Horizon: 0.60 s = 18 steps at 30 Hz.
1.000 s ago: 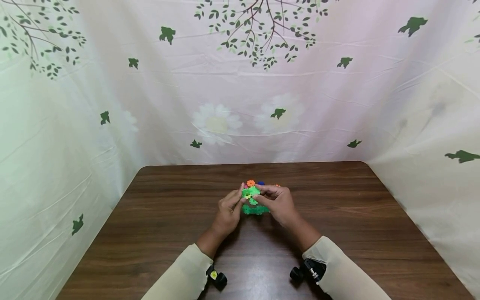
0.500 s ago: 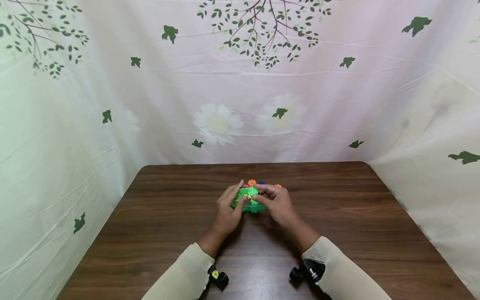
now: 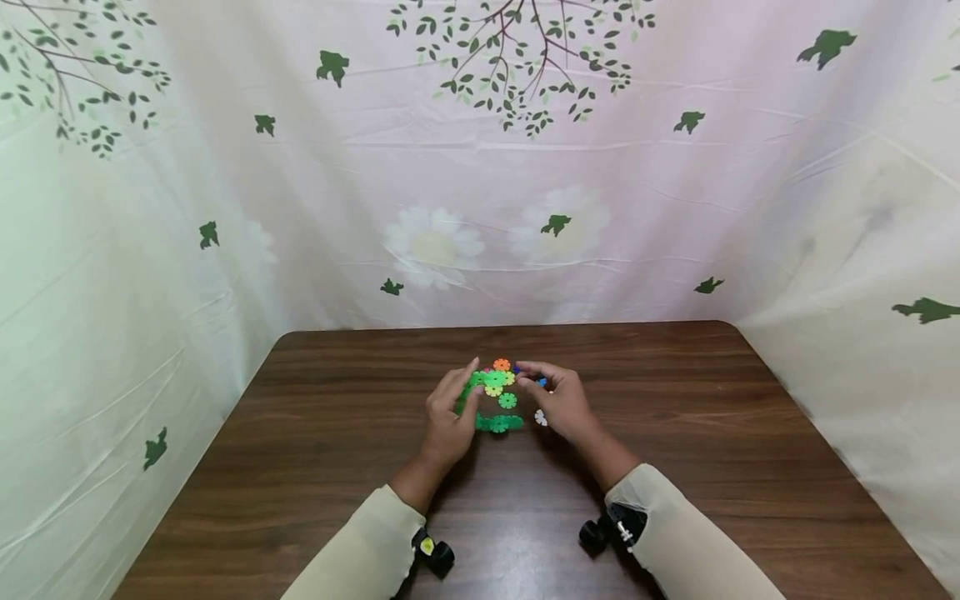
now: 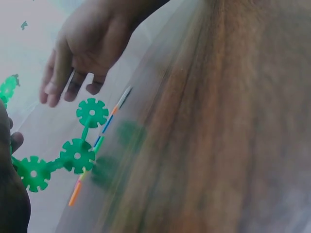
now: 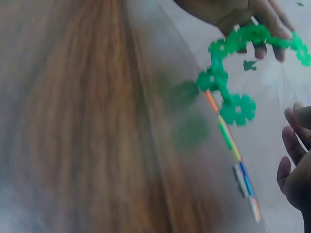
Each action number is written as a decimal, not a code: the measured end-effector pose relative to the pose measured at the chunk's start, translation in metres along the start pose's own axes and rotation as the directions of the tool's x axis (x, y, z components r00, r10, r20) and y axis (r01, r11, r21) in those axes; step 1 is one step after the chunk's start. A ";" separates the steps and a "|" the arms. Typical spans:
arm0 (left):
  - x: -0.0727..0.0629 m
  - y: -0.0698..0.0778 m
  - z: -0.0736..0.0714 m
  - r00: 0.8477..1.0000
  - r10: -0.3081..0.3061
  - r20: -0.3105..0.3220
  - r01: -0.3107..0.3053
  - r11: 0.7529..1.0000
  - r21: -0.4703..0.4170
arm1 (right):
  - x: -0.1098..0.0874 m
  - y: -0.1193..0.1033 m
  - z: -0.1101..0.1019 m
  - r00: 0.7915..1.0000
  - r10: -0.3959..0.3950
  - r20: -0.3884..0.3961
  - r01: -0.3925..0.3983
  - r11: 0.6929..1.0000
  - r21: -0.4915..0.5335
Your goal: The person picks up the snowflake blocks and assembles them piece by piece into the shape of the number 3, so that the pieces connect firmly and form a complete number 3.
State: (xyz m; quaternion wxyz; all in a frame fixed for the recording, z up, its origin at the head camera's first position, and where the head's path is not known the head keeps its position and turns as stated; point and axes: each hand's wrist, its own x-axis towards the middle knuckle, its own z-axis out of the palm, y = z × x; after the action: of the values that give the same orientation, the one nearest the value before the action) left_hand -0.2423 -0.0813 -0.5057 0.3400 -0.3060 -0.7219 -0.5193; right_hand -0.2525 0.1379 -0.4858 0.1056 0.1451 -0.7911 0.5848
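The left hand [image 3: 448,418] holds a linked chain of green discs [image 4: 70,161], its fingers bent about the chain's left part, with the thumb on the near side; exactly where they press is partly hidden. The chain hangs raised above the dark wooden worktop [image 3: 337,467], bending between the hands, and its right end is free in the wrist views. The right hand [image 3: 566,406] holds nothing: its thumb and index finger stand apart, the other fingers loosely bent, just to the right of the chain and not touching it.

Loose discs lie on the worktop about the chain: an orange disc [image 3: 502,364] on the far side, a yellow disc [image 3: 492,391] between the hands, a blue disc [image 3: 542,382] and a white disc [image 3: 542,417] by the right hand.

Half a second ago the right fingers were at the chain's right part; now there is a gap. The left hand and chain have shifted slightly left, and the white disc, hidden then, now shows.
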 end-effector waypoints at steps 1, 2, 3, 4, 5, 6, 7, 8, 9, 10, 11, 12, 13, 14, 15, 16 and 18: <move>0.000 0.000 0.000 1.000 -0.004 -0.001 0.004 1.000 -0.001 | 0.001 0.003 0.000 1.000 0.000 0.002 0.000 1.000 -0.021; 0.000 0.000 -0.001 1.000 -0.012 0.001 0.012 1.000 -0.003 | 0.001 0.005 0.000 1.000 -0.001 0.009 0.001 0.999 -0.038; 0.000 0.000 -0.001 1.000 -0.020 0.004 0.020 1.000 -0.009 | 0.002 0.008 0.000 1.000 -0.001 0.018 0.003 0.998 -0.059; 0.000 0.000 -0.001 1.000 -0.029 0.008 0.030 1.000 -0.011 | 0.002 0.010 0.001 1.000 -0.001 0.030 0.004 0.997 -0.080; 0.000 0.001 -0.002 0.999 -0.035 0.011 0.035 0.999 -0.014 | 0.003 0.012 0.001 0.999 -0.003 0.041 0.007 0.995 -0.103; 0.001 0.001 -0.001 0.999 -0.034 0.012 0.034 0.999 -0.012 | 0.004 0.014 0.001 0.999 -0.001 0.053 0.008 0.992 -0.126; 0.001 0.001 -0.001 0.999 -0.036 0.014 0.036 0.999 -0.011 | 0.005 0.016 0.002 0.998 -0.005 0.063 0.014 0.989 -0.148; 0.001 0.001 -0.001 0.999 -0.037 0.015 0.037 0.999 -0.009 | 0.006 0.018 0.003 0.997 -0.008 0.073 0.020 0.986 -0.167; 0.001 0.002 -0.001 0.999 -0.038 0.016 0.038 0.999 -0.009 | 0.007 0.019 0.004 0.997 -0.012 0.081 0.027 0.981 -0.192; 0.001 0.002 -0.001 0.999 -0.039 0.017 0.039 0.999 -0.006 | 0.008 0.021 0.005 0.996 -0.017 0.089 0.036 0.976 -0.215; 0.001 0.002 -0.001 0.999 -0.036 0.017 0.036 0.999 -0.005 | 0.009 0.022 0.005 0.995 -0.024 0.098 0.047 0.971 -0.234; 0.001 0.002 -0.001 0.999 -0.036 0.018 0.036 0.999 -0.005 | 0.010 0.024 0.006 0.994 -0.030 0.107 0.056 0.966 -0.251; 0.001 0.002 -0.002 0.999 -0.042 0.019 0.042 0.999 -0.008 | 0.011 0.025 0.007 0.993 -0.037 0.116 0.068 0.960 -0.270; 0.001 0.003 -0.002 0.999 -0.041 0.019 0.041 0.999 -0.009 | 0.011 0.026 0.008 0.991 -0.044 0.125 0.079 0.952 -0.297; 0.001 0.003 -0.002 0.999 -0.042 0.020 0.042 0.999 -0.011 | 0.011 0.027 0.009 0.990 -0.051 0.129 0.090 0.943 -0.321; 0.001 0.003 -0.002 0.999 -0.043 0.020 0.043 0.999 -0.012 | 0.012 0.028 0.009 0.990 -0.057 0.132 0.099 0.936 -0.339; 0.002 0.003 -0.003 0.999 -0.044 0.020 0.044 0.999 -0.019 | 0.011 0.028 0.010 0.989 -0.060 0.135 0.106 0.923 -0.371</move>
State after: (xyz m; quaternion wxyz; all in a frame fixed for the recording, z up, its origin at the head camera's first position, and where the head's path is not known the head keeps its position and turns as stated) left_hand -0.2400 -0.0828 -0.5018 0.3185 -0.2983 -0.7267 -0.5306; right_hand -0.2732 0.1346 -0.5105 0.1083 0.1907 -0.8867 0.4069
